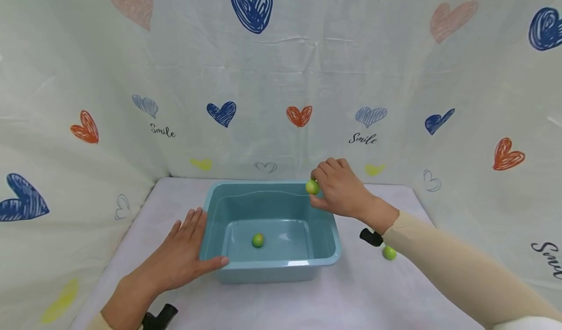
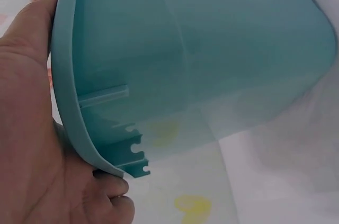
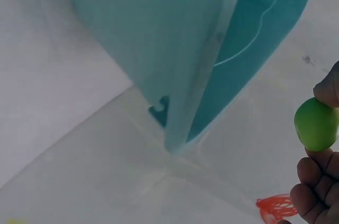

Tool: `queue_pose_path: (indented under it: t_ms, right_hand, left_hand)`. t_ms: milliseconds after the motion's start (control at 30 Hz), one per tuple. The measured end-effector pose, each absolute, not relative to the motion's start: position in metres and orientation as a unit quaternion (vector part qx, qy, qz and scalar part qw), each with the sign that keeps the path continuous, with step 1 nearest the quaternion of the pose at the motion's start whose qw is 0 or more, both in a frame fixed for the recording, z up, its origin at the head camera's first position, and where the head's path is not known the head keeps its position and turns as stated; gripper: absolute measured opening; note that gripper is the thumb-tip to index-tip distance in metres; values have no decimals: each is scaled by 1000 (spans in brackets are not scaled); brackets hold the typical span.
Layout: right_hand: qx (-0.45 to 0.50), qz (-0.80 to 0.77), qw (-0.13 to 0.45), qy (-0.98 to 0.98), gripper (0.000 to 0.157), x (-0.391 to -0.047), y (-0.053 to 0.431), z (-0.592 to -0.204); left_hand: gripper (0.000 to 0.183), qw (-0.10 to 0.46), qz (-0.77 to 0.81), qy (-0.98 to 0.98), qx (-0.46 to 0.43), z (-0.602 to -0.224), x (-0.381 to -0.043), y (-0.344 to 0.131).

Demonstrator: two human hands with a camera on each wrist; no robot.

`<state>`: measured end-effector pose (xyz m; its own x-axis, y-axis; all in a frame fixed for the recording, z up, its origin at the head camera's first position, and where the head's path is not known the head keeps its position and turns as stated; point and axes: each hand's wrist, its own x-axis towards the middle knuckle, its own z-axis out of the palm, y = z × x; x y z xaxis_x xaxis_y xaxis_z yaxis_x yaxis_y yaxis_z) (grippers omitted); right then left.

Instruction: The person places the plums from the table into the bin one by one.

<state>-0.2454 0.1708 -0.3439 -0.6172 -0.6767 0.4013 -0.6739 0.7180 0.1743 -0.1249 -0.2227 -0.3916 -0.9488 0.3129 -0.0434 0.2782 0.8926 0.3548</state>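
Observation:
A blue-green plastic basin (image 1: pixel 272 274) stands on the table, and one small green fruit (image 1: pixel 258 240) with a reddish patch lies on its floor. My right hand (image 1: pixel 340 188) pinches another green fruit (image 1: pixel 312 187) between thumb and fingers, above the basin's far right corner; the right wrist view shows this held fruit (image 3: pixel 317 124) too. Along the basin's left rim rests my left hand (image 1: pixel 184 249), its fingers straight and its thumb over the near left corner. In the left wrist view that hand (image 2: pixel 47 128) lies against the rim (image 2: pixel 63 70).
A third green fruit (image 1: pixel 389 253) lies on the white tablecloth (image 1: pixel 373 291), right of the basin and beside my right forearm. Black wrist straps (image 1: pixel 371 237) sit under both wrists. A pale curtain (image 1: pixel 325 76) printed with hearts rises behind and at both sides.

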Motion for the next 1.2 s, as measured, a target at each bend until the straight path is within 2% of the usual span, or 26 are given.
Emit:
queue_pose_path:
  t_ms: [267,533,833,1200]
  right_hand:
    - [412,4,213,-886,34,-243,131,-343]
    - [485,-23,234,-842,33,-246,101,-357]
    - [511,-33,169,-842,33,-256,79,-375]
    - [509,-60,147,-846,35,-265,68,-397]
  left_hand:
    - [131,45,180,970,154,-395,-125,-222]
    - [131,56,181,971,148,-395,-125,-222]
    - [130,56,180,970,150,-396,-125,-223]
    - [132,54,175,972,149,-397,-126,-222]
